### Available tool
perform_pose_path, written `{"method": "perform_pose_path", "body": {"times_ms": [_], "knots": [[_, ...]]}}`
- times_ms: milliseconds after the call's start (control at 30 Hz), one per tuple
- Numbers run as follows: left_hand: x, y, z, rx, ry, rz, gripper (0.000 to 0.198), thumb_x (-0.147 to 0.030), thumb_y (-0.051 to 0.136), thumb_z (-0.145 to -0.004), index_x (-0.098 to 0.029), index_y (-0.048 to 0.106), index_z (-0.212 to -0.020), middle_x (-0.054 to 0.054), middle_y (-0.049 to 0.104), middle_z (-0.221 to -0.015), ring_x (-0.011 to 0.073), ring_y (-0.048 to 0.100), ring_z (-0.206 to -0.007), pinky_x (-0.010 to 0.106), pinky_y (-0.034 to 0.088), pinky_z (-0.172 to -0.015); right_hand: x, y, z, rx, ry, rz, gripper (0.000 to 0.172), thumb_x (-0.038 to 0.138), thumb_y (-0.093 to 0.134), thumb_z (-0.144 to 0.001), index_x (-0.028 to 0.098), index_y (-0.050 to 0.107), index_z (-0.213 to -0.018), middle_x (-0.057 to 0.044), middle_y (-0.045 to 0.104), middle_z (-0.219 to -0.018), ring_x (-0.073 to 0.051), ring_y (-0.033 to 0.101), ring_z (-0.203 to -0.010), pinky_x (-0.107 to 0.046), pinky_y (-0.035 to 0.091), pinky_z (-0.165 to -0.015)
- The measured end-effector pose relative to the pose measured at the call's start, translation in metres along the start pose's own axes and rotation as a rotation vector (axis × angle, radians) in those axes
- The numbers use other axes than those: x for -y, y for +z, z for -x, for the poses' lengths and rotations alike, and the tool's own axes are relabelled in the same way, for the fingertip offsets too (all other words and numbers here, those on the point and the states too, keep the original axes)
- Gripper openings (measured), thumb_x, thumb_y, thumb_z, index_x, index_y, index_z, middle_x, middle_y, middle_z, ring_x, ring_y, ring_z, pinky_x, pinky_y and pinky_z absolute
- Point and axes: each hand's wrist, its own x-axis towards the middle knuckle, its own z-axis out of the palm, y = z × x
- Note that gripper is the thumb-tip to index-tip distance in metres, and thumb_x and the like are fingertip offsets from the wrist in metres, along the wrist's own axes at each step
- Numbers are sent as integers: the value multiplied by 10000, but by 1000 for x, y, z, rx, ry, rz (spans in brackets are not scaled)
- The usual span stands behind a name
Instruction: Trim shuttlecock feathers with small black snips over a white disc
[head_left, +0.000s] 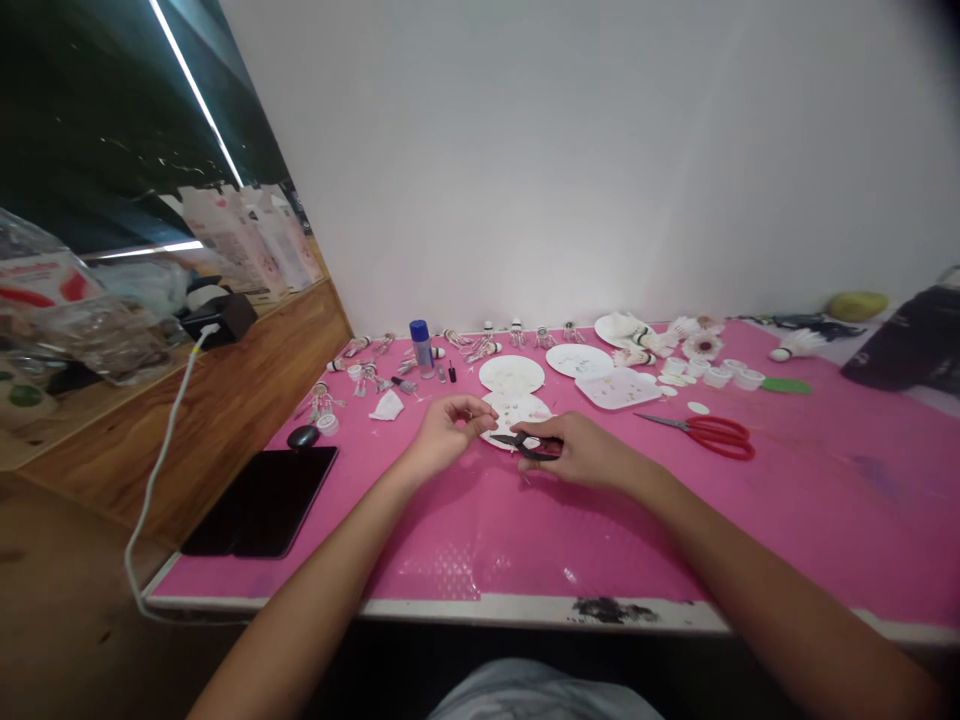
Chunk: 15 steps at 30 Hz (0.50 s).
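Observation:
My right hand (581, 448) is wrapped round the handles of a pair of small black snips (544, 452), whose tips point left. Just left of those tips, my left hand (454, 425) has thumb and forefinger pinched together; whatever is between them is too small to make out. Both hands hover by the near white paper plate (517, 405), which carries tiny pale pieces. Behind it lie two more white plates, one straight back (511, 374) and one to the right (579, 360). A white shallow tray (619, 388) with small bits sits to the right.
Red-handled scissors (720, 436) lie right of my hands, near small clear cups (718, 376) and a green flat piece (786, 385). Shuttlecocks (799, 345) and stripped shuttlecock pieces line the back. A blue-capped tube (421, 348), black mouse (303, 437) and dark tablet (262, 500) are left.

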Motion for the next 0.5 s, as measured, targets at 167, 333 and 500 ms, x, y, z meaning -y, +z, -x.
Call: {"method": "perform_pose_path", "body": {"times_ms": [167,333,500], "knots": [[2,1,2,16,-17,-8,242,-363,864,-723,-151,747,-742,83,751,-819,180,657,-755,304,510,-747,1,-1,1,-5,22,47,595,560,748,-821,191,767,-1288,-86,813,-971,-235,683,-778,-286,459,-697],[4,3,2,12,-31,-4,237,-361,864,-729,-151,756,-757,86,754,-834,182,653,-768,306,502,-761,1,-2,0,14,15,83,509,562,715,-851,211,792,-1211,-72,797,-889,-215,648,-722,-280,410,-651],[1,4,3,7,-30,-25,236,-367,855,-754,-151,769,-796,78,746,-811,179,645,-756,302,495,-755,1,-2,0,9,10,87,546,581,701,-865,223,763,-1272,-76,797,-930,-220,650,-746,-281,409,-666]]}}
